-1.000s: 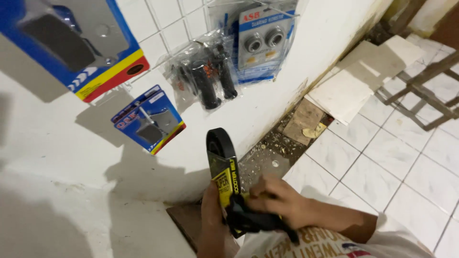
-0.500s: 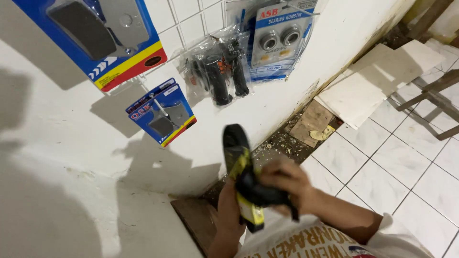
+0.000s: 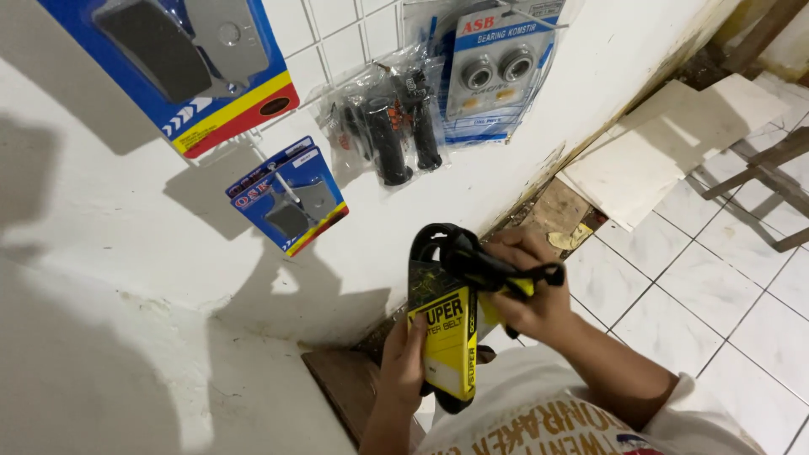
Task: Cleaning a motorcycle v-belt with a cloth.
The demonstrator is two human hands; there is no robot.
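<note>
A black rubber drive belt in a yellow and black cardboard sleeve point(image 3: 447, 337) stands upright in front of me, near the white wall. My left hand point(image 3: 403, 354) grips the sleeve's lower left edge from below. My right hand point(image 3: 531, 282) is closed around the belt's upper loop and a second black and yellow piece point(image 3: 506, 276) that sticks out to the right. Both hands hold the belt above my lap.
Packaged parts hang on the tiled wall: two blue brake pad cards point(image 3: 190, 59) point(image 3: 291, 198), black handlebar grips in a clear bag point(image 3: 392, 126), a bearing card point(image 3: 497, 72). Loose white tiles point(image 3: 666, 143) lean at the wall's base. A wooden frame point(image 3: 767, 168) stands right.
The belt has turned so the sleeve's printed face is toward me, and my left hand has slid to its lower edge. The view has shifted slightly down the wall.
</note>
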